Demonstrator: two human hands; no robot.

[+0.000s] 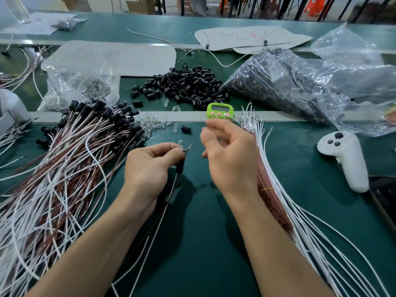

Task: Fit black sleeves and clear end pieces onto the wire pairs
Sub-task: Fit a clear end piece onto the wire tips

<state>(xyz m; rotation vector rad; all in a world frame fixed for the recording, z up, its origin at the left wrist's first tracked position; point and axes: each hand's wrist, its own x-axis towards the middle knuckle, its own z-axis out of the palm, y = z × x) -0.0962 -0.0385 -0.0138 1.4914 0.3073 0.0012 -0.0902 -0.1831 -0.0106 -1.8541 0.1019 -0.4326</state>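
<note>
One wire pair (173, 187) pinched in your left hand (147, 168), black sleeve (179, 167) already on, clear end piece (180, 143) at your fingertips, right hand (229, 155) loosely curled with contents unclear, so next is probably seating the clear piece squarely on the wire ends.

Both bare forearms reach in from below. The left hand (147, 166) lies knuckles up, thumb and fingers curled, pinching a wire pair (188, 149). The right hand (229, 159) hangs just beside it, slightly higher, with blurred, loosely curled fingers; whether it holds anything is unclear.
</note>
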